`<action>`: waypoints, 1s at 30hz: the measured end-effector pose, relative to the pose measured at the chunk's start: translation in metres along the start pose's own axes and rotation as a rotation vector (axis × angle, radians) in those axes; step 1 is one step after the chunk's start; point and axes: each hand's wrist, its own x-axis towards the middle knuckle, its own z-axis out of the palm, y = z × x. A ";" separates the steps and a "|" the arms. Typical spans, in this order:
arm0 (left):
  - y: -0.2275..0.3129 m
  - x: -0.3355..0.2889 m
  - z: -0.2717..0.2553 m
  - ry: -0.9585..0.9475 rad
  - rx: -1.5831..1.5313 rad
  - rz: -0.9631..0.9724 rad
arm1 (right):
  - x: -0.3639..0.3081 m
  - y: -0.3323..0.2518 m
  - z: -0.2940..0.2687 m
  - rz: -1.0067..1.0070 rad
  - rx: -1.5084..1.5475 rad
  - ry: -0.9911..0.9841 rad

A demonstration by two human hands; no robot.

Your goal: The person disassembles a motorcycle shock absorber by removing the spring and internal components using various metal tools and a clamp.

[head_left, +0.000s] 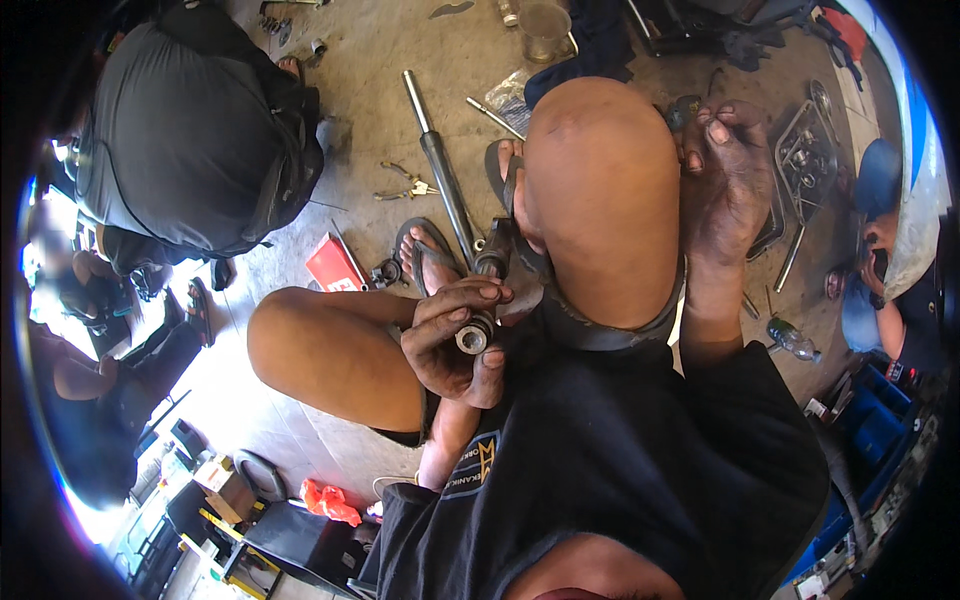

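My left hand [450, 340] is closed round a dark metal cylindrical part [487, 265], held between my knees. Its near end is a round hollow opening, and its far end lies beyond my fingers. To the right of my right knee, my right hand [728, 185] is raised with its fingers curled in and the thumb close to them. What those fingers hold, if anything, is hidden. A long tube [437, 155], bright at one end and black along the rest, lies on the floor ahead of my left foot.
Pliers [407, 185] and a red box [335, 265] lie left of the tube. At right are a metal tray [803, 150] of small parts and a plastic bottle [793, 340]. A person in dark clothing [190, 130] bends at upper left; another person [885, 240] is at far right.
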 end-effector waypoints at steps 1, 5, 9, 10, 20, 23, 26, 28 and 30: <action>0.001 0.000 0.000 -0.001 0.009 -0.011 | 0.001 0.001 0.000 0.005 0.006 0.001; 0.000 0.003 0.007 0.035 -0.036 0.028 | 0.003 0.001 -0.003 0.047 -0.073 0.096; -0.008 0.002 0.008 0.010 -0.009 0.073 | 0.009 0.003 -0.015 0.062 -0.096 0.142; -0.009 0.001 0.015 0.146 -0.048 -0.008 | 0.012 0.003 -0.019 0.058 -0.095 0.149; -0.002 0.015 0.016 0.063 -0.105 -0.298 | 0.018 0.022 -0.026 0.106 -0.106 0.222; -0.009 0.014 0.021 0.080 -0.127 -0.203 | 0.020 0.029 -0.024 0.133 -0.113 0.199; -0.014 0.018 0.023 0.089 -0.156 -0.134 | 0.024 0.034 -0.022 0.137 -0.122 0.169; -0.017 0.020 0.023 0.089 -0.178 -0.087 | 0.027 0.036 -0.020 0.160 -0.113 0.175; -0.018 0.021 0.020 0.069 -0.183 -0.081 | 0.029 0.040 -0.016 0.168 -0.121 0.185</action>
